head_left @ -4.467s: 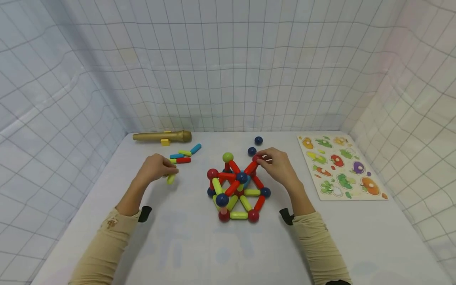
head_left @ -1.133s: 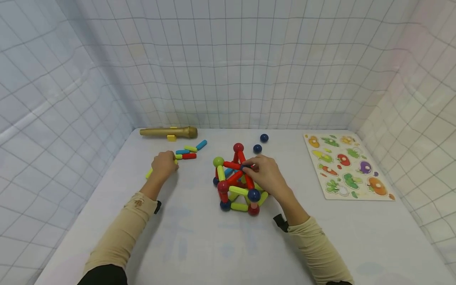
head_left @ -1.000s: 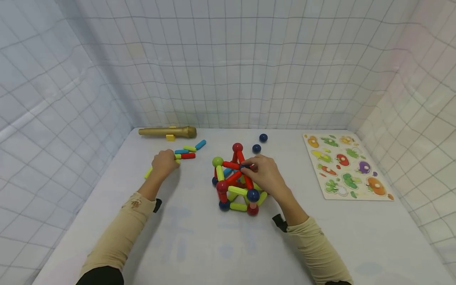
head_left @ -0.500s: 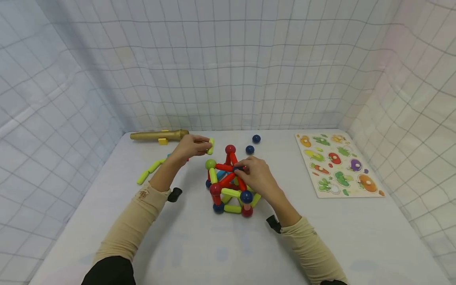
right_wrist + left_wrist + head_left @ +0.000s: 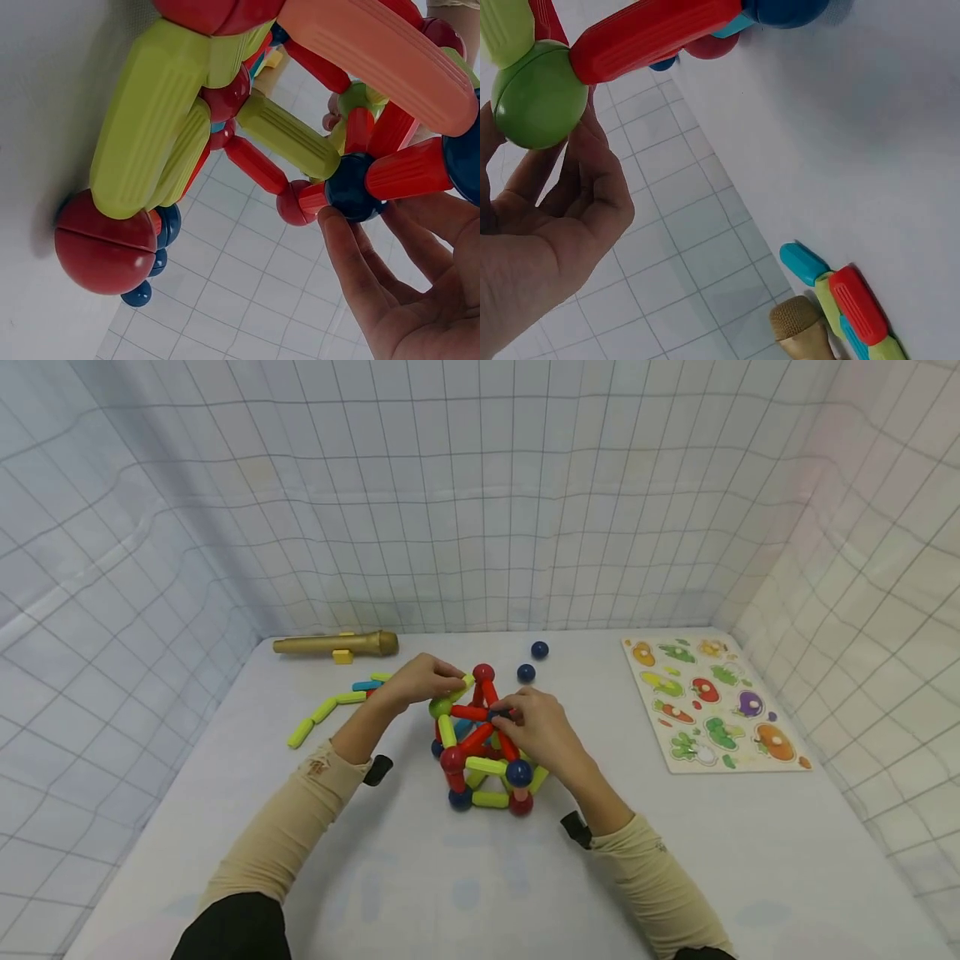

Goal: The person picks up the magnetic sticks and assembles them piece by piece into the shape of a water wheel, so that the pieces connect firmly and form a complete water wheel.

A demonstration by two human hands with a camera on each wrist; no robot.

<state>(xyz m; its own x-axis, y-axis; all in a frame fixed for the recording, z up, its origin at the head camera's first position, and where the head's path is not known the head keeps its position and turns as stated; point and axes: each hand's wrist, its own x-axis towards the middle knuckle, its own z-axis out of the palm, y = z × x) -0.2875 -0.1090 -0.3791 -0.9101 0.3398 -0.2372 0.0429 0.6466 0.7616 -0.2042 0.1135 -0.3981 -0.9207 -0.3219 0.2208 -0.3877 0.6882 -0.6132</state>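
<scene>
A frame of magnetic sticks and balls stands mid-table, its red sticks meeting at a dark blue ball point(image 5: 354, 186) on top. My right hand point(image 5: 546, 727) pinches that ball between thumb and fingers. At the frame's far left corner, my left hand point(image 5: 422, 679) pinches a yellow-green magnetic stick point(image 5: 468, 682). This stick lies between the green ball point(image 5: 540, 96) and a red ball point(image 5: 483, 673). In the left wrist view, the fingers are right at the green ball. My left fingers partly hide the stick in the head view.
Loose magnetic sticks point(image 5: 325, 710) lie in a line to the left, others partly behind the left arm. A gold toy microphone point(image 5: 363, 644) rests at the back left. Two dark blue balls point(image 5: 539, 650) sit behind the frame. A vegetable puzzle board point(image 5: 708, 710) lies right.
The frame was turned, and my right hand moved from a red corner ball to the top blue ball. My left hand took a yellow-green stick from the left and brought it to the green ball.
</scene>
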